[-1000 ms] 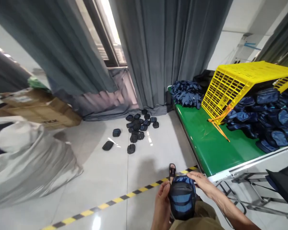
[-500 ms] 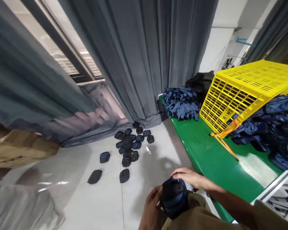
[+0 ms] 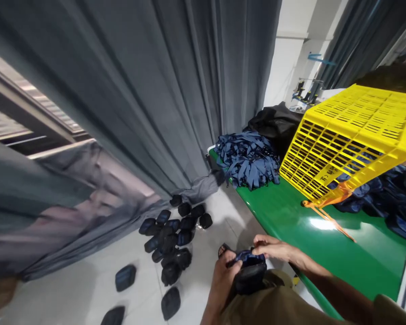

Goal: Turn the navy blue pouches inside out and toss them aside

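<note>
Since the earlier frames, the view has been swung to the right, and the pouch (image 3: 251, 279) has been tipped so that its top edge, rather than its striped front, is shown. It is held at 5 o'clock in the view, just above a khaki-clad lap, with a blue patterned edge along its far side and a dark gap just below that edge.

Both hands are closed on this pouch. At its 9 to 10 o'clock side it is gripped by the left hand (image 3: 223, 273), whose forearm is brought up steeply from 6 o'clock; the thumb is laid on the near side of the blue edge, with the fingers bent beside it. At its 1 to 2 o'clock corner the blue edge is pinched by the right hand (image 3: 272, 249), with the index finger arched and the thumb set beneath it. The right forearm is slanted in from 4 to 5 o'clock, partly across the edge of the green bench (image 3: 297, 221).

On the floor (image 3: 143, 293), at 7 o'clock, a cluster of dark pouches (image 3: 169, 243) is scattered, well apart from the hands. On the bench, a heap of blue straps (image 3: 250, 164) is piled towards 3 o'clock, near the centre, and beyond it a yellow crate (image 3: 368, 108) is tilted beside dark blue bags (image 3: 404, 219).
</note>
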`<state>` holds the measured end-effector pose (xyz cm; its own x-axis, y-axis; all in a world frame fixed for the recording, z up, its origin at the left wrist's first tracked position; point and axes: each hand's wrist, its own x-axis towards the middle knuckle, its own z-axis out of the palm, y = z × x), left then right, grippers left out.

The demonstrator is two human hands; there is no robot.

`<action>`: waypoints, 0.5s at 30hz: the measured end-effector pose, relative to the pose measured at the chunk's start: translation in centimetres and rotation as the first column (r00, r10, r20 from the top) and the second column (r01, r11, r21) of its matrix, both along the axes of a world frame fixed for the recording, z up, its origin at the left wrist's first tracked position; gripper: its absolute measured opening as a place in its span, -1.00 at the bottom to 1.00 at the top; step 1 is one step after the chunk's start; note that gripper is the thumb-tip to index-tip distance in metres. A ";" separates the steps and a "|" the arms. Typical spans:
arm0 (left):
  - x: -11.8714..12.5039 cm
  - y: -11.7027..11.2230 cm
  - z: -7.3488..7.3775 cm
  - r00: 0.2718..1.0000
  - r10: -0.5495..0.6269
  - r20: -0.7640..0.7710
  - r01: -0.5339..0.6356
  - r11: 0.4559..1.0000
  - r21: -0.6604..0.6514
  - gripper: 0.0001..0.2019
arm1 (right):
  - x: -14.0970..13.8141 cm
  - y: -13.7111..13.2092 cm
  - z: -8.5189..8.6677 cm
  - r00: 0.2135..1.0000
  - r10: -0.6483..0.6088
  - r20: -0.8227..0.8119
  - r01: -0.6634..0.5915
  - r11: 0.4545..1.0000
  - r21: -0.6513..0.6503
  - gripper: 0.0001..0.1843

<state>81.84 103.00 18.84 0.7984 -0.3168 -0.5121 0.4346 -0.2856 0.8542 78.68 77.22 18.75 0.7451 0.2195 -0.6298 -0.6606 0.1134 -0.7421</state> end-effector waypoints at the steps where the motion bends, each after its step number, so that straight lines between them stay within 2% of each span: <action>1: 2.3 0.1 0.0 0.994 -0.042 0.098 0.037 0.998 0.058 -0.66 | 1.3 0.4 0.1 1.000 -0.008 0.000 0.008 1.000 -0.002 -0.52; 3: 6.5 0.3 0.0 0.963 -0.129 0.235 0.090 0.982 0.169 -0.74 | 3.9 1.4 -0.1 1.000 -0.009 0.024 0.009 1.000 -0.029 -0.58; 6: 11.8 1.0 -0.2 0.900 -0.254 0.354 0.150 0.943 0.296 -0.76 | 7.8 3.1 -1.4 0.995 -0.021 0.099 0.028 0.997 -0.075 -0.60; 8: 14.4 1.6 -0.8 0.832 -0.362 0.421 0.193 0.900 0.391 -0.75 | 10.4 4.1 -2.8 0.984 -0.069 0.162 0.088 0.990 -0.115 -0.60; 10: 16.3 1.9 -1.9 0.729 -0.484 0.485 0.232 0.841 0.489 -0.75 | 12.8 4.8 -3.9 0.970 -0.106 0.218 0.158 0.957 -0.242 -0.65; 11: 17.1 2.0 -2.6 0.669 -0.539 0.512 0.239 0.808 0.539 -0.74 | 14.0 5.1 -4.3 0.965 -0.104 0.241 0.185 0.921 -0.342 -0.71; 13: 18.6 1.8 -4.3 0.568 -0.626 0.535 0.229 0.744 0.628 -0.69 | 16.2 5.3 -4.7 0.960 -0.037 0.279 0.193 0.806 -0.559 -0.84; 15: 20.4 1.5 -5.8 0.547 -0.671 0.500 0.214 0.690 0.692 -0.61 | 18.4 5.2 -4.8 0.947 0.096 0.306 0.157 0.694 -0.703 -0.89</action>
